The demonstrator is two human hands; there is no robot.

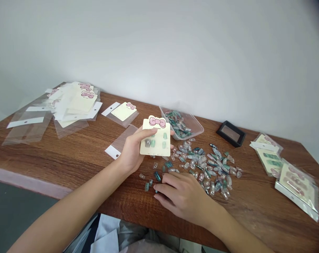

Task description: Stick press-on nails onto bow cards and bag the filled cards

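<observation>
My left hand (134, 147) holds up a cream card (158, 149) topped with a pink bow, the thumb lying across its front. Several pale green false nails and a greyish one (148, 143) are on the card. My right hand (179, 193) is low over the table, fingers bent, at the left edge of a spread of loose false nails (201, 161). A dark teal nail (157, 176) lies just beyond its fingers, and a small blue-green piece shows at the fingertips. Whether they grip it is unclear. A few more nails (147, 186) lie to their left.
On the wooden table (96, 147), a clear tub (196, 126) of nails stands behind the card, a black frame (231, 134) to its right. Blank bow cards (81, 102) and clear bags (30, 126) lie left; packed cards (297, 186) lie right. A wall rises behind.
</observation>
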